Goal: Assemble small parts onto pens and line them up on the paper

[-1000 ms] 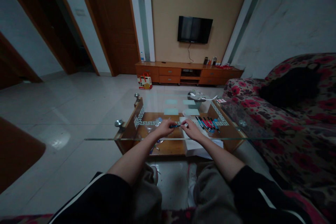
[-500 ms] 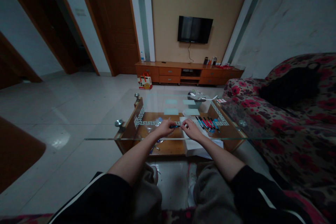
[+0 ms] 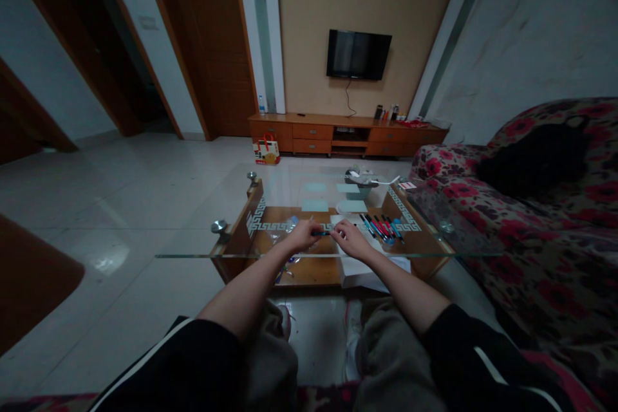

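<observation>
Between my two hands, just above the glass table top (image 3: 203,219), lies a slim dark-blue pen (image 3: 321,233), held level. The fingers of my left hand (image 3: 304,235) are closed round its left end. My right hand (image 3: 347,236) pinches the other end with its fingertips. To the right of my right hand, several pens (image 3: 381,228) in blue, black and red lie side by side on the glass. Clear plastic wrapping (image 3: 276,237) is near my left hand. Fingers cover both ends of the pen, so its tip or cap cannot be made out.
Below the glass, a white box (image 3: 350,273) stands on the wooden shelf (image 3: 309,277). A bin (image 3: 367,190) is behind the table. On the right is a flowered sofa (image 3: 545,257) with a black bag (image 3: 535,158). A TV cabinet (image 3: 313,135) and paper bag (image 3: 266,150) stand beyond.
My right fingers have shifted very slightly at the pen's end. Otherwise the hands, the pen and the row of pens stay where they were.
</observation>
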### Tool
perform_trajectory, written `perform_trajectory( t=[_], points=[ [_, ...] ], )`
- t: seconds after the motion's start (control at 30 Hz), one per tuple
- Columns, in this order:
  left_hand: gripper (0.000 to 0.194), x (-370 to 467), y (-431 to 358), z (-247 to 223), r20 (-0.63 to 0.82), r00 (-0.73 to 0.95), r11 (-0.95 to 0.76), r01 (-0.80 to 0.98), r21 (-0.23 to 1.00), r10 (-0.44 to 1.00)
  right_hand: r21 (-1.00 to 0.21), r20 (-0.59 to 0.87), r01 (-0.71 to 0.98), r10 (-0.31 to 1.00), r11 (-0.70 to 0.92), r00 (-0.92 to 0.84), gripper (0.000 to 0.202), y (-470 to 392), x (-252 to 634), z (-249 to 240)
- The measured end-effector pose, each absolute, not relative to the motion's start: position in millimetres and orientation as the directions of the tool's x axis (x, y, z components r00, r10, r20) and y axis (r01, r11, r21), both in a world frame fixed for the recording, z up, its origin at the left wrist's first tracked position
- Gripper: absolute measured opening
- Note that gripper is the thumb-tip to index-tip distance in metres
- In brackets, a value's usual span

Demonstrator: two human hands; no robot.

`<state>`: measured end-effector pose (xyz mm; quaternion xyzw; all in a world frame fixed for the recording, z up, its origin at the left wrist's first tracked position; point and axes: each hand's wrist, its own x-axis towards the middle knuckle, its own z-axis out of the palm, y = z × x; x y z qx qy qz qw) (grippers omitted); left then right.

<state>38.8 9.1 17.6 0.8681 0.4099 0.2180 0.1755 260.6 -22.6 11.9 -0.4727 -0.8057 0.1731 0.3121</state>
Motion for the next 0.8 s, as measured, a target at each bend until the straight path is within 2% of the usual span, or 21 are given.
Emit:
perform_trajectory(
  t=[0.17,0.43,0.8],
  points=[
    [0.021,38.0,10.2,16.5,0.242,0.573,-0.612,0.641,0.463,0.783,-0.562,0.346,0.642,0.853,0.521,-0.39,0.03,-24.7,259.0,14.7],
    [0.031,40.1,11.2,13.0,0.32,0.507,-0.599,0.67,0.438,0.8,-0.573,0.413,0.67,0.873,0.472,-0.261,0.029,-23.1,258.5,15.8],
    [0.029,36.6,12.4,8.4,0.303,0.485,-0.571,0.681,0.458,0.82,-0.573,0.437,0.656,0.861,0.49,-0.261,0.029,-24.0,257.3,12.3]
  ],
)
